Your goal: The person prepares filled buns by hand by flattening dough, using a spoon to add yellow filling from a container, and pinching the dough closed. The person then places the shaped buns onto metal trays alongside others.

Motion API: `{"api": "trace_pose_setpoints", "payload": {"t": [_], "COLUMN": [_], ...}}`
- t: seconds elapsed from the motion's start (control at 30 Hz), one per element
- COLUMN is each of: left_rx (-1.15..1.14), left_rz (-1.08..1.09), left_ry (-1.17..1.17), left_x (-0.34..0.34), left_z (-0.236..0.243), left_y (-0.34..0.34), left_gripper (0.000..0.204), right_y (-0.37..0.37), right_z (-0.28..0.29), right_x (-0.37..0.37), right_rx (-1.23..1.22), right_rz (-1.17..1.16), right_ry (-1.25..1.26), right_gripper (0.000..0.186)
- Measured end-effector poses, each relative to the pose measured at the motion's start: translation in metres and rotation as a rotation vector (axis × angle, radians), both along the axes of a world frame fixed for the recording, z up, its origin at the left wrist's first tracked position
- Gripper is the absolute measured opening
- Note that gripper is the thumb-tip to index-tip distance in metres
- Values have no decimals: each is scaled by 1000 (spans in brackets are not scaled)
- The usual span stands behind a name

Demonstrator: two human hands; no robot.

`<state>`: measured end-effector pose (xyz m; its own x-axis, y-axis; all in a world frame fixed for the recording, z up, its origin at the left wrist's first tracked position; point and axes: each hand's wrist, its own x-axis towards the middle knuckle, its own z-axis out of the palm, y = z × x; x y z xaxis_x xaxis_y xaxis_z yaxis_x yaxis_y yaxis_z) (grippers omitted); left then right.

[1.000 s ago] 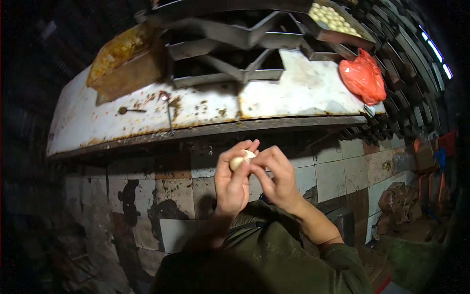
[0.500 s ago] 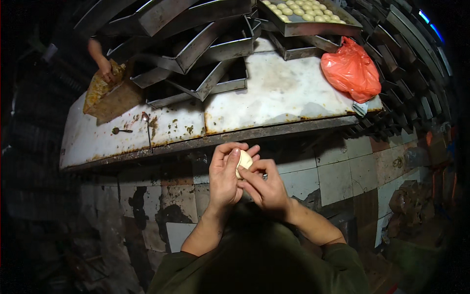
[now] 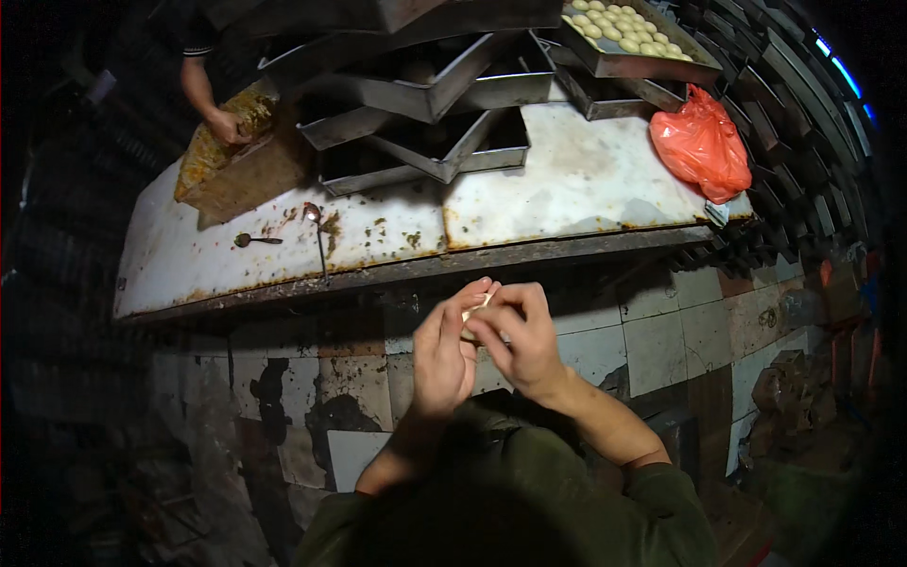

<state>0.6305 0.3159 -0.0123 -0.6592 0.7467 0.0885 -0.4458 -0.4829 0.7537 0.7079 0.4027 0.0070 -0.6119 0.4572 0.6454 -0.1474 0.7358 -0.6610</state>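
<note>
A small piece of pale dough point(image 3: 477, 304) sits between my two hands, mostly covered by fingers. My left hand point(image 3: 442, 357) cups it from the left with its fingers curled. From the right, my right hand point(image 3: 525, 342) closes over its top with bent fingers and thumb. Both hands are held up in front of the near edge of the worktable point(image 3: 567, 203), above the tiled floor.
Stacked metal trays point(image 3: 416, 94) stand on the table, and one tray point(image 3: 652, 64) holds several dough balls. A red plastic bag point(image 3: 704, 146) lies to the right. At left, a co-worker's hand point(image 3: 227, 125) reaches into a box point(image 3: 250, 180) of filling. Two spoons point(image 3: 257, 240) lie nearby.
My right hand has moved up and over the dough, covering more of it, and my left fingers have curled in. The view has shifted, so the table's objects appear farther right.
</note>
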Motion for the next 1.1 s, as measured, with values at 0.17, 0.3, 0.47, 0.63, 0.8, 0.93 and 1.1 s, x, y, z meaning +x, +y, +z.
{"api": "trace_pose_setpoints", "payload": {"t": [0.17, 0.3, 0.47, 0.63, 0.8, 0.93, 1.1], "left_rx": [-68, -131, -74, -44, 30, -170, -127], "left_rz": [154, 224, 156, 150, -4, 173, 96], "left_ry": [144, -117, 167, -158, 90, 589, 95], "left_x": [-37, -65, -72, -83, -70, -62, -36], "left_z": [-4, -6, -11, -15, -13, -13, -5], "left_y": [-46, -74, -91, -91, -71, -28, 41], "left_gripper": [28, 17, 19, 26, 27, 30, 28], "right_y": [-56, -91, -97, -99, -54, -6, 59], "right_z": [0, 0, 1, 1, 5, 2, -4], "right_x": [-35, -60, -75, -78, -74, -53, -29], "right_rx": [-471, -68, -768, 71, -667, -305, -53], "right_rz": [85, 232, 18, -5, 81, 297, 205], "right_ry": [-133, -49, -226, -132, -83, -190, -26], "right_gripper": [11, 21, 12, 18, 16, 13, 14]}}
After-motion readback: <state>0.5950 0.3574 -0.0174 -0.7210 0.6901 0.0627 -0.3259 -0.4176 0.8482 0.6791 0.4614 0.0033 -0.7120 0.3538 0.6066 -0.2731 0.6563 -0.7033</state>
